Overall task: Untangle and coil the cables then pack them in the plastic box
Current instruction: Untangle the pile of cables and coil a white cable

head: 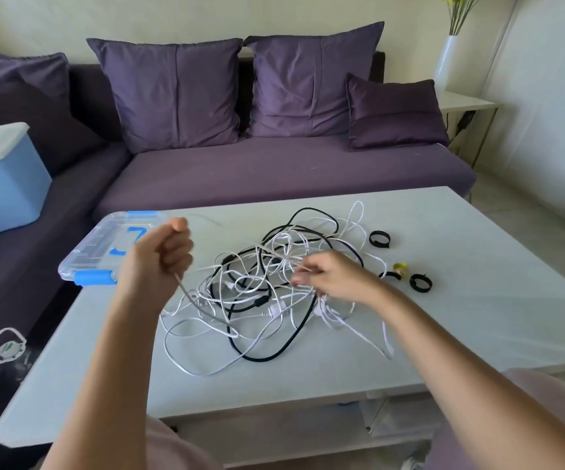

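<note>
A tangle of white and black cables (264,286) lies in the middle of the white table (443,317). My left hand (159,256) is raised above the table's left part, fisted on a grey-white cable that runs down into the pile. My right hand (328,276) rests on the right side of the tangle, pinching a white cable strand. A clear plastic box (105,245) with blue latches, lid closed, sits at the table's far left corner, just behind my left hand.
Black strap rings (380,238) (420,283) and a yellow one (400,267) lie right of the cables. A purple sofa (274,167) with cushions stands behind the table, a blue bin (0,188) on its left part. A white vase (445,62) is at far right.
</note>
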Action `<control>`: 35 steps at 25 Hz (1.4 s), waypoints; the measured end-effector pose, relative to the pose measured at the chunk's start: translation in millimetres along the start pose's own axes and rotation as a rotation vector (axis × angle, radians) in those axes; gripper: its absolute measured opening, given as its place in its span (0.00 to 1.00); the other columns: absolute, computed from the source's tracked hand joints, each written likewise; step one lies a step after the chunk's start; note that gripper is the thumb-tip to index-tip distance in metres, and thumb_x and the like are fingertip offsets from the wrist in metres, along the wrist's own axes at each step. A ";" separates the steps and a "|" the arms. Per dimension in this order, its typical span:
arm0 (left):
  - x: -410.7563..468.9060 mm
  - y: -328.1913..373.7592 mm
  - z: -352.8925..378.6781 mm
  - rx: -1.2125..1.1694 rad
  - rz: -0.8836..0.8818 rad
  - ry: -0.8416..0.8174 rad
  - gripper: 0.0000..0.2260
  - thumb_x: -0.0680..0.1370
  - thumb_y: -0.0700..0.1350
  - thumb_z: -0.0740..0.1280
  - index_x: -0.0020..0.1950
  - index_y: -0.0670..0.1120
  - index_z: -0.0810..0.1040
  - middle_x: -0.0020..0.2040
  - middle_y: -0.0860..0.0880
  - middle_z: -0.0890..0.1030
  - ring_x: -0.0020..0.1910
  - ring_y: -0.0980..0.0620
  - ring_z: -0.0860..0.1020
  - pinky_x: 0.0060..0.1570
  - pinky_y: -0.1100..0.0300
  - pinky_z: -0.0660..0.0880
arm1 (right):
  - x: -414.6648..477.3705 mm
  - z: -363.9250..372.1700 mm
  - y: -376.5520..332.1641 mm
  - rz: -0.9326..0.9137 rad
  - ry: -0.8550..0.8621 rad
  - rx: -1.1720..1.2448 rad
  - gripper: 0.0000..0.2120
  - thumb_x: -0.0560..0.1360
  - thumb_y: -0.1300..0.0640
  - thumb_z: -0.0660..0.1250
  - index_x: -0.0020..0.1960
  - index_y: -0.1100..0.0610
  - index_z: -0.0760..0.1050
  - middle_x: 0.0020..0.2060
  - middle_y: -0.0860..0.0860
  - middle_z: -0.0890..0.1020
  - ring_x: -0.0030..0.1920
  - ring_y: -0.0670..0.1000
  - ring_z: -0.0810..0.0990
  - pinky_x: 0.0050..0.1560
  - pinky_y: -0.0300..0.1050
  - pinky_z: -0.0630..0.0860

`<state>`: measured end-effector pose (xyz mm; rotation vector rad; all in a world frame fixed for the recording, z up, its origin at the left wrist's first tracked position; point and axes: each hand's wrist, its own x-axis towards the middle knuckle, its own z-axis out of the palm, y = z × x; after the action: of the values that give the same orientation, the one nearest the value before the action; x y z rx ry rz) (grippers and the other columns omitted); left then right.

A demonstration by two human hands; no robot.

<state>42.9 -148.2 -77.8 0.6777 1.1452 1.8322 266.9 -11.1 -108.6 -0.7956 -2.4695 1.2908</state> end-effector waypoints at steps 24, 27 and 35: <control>-23.1 -60.3 53.4 0.577 0.153 -0.258 0.12 0.80 0.45 0.60 0.41 0.45 0.80 0.26 0.53 0.60 0.26 0.54 0.56 0.26 0.62 0.53 | -15.5 5.8 7.0 0.047 0.214 -0.118 0.07 0.69 0.58 0.73 0.39 0.53 0.74 0.31 0.43 0.76 0.30 0.38 0.72 0.34 0.34 0.67; -19.5 -53.7 48.2 0.481 0.040 -0.195 0.13 0.72 0.46 0.61 0.33 0.42 0.79 0.26 0.52 0.61 0.26 0.54 0.58 0.26 0.63 0.55 | -29.6 16.9 23.2 0.125 0.345 0.035 0.08 0.69 0.55 0.74 0.42 0.56 0.76 0.30 0.43 0.77 0.30 0.40 0.72 0.33 0.33 0.67; -18.7 -46.8 34.2 0.770 -0.242 -0.489 0.15 0.66 0.43 0.56 0.40 0.42 0.82 0.29 0.48 0.74 0.27 0.51 0.68 0.28 0.63 0.65 | -42.5 31.3 1.2 0.039 0.411 0.041 0.10 0.65 0.60 0.77 0.37 0.52 0.76 0.29 0.45 0.79 0.30 0.43 0.76 0.33 0.35 0.72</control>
<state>96.5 -139.1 -105.3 1.2688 1.4963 0.9050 288.2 -56.1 -126.2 -0.9901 -2.1050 1.0593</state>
